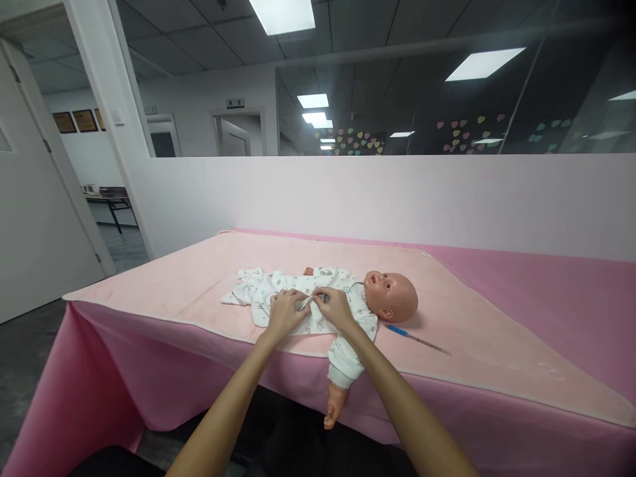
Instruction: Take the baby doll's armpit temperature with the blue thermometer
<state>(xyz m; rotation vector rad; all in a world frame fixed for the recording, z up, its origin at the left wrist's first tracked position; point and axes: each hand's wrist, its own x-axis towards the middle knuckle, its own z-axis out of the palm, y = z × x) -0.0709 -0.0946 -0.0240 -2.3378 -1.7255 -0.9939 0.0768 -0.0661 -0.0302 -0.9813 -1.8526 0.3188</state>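
Observation:
A baby doll lies on its back across the blanket, head to the right. It wears a white printed baby outfit. My left hand is closed on a fold of the cloth over the doll's middle. Close beside it, my right hand pinches the same front of the outfit, fingertips nearly meeting those of the left. What lies right under the fingertips is hidden. One doll arm hangs over the table's near edge. A thin thermometer-like stick with a blue end rests below the doll's head.
A peach blanket with a pale edge covers much of the table, over a pink tablecloth. Behind stands a low white wall topped by glass. A white door stands at the far left.

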